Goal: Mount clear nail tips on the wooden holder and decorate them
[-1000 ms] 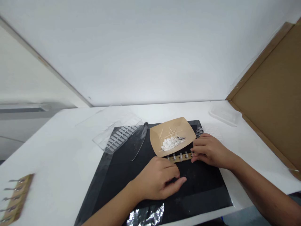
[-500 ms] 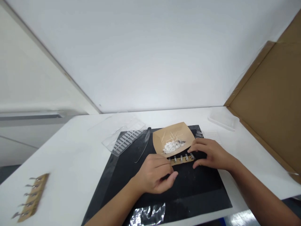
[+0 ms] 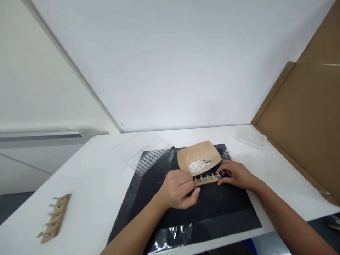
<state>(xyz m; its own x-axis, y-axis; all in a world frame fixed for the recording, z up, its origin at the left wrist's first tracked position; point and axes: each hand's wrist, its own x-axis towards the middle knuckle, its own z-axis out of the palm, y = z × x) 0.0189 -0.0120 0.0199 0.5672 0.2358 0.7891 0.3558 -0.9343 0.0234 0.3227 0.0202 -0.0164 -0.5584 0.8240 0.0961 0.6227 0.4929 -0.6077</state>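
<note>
A narrow cardboard strip [image 3: 204, 181] lies on the black mat [image 3: 212, 205], with several small clips along it that hold clear false nail tips upright. My left hand [image 3: 178, 188] has its fingers curled at the strip's left end, which it hides. That hand appears closed on the strip, its thumb pointing right. At the right end, my right hand [image 3: 236, 173] has thumb and forefinger closed around the last nail tip [image 3: 218, 175]. Just behind the strip stands a brown paper tray [image 3: 195, 148] with white bits and thin sticks in it.
Left of the paper tray are a dark curved tool [image 3: 171, 156] and a clear plastic case [image 3: 143, 166] with rows of nail tips. A second clip strip [image 3: 57, 217] lies far left on the white table. A clear box [image 3: 249, 139] and a cardboard panel [image 3: 305, 124] are at right.
My right hand's thumb and forefinger have closed in on the right end of the strip. My left hand stays at the left end. The whole view has shifted slightly.
</note>
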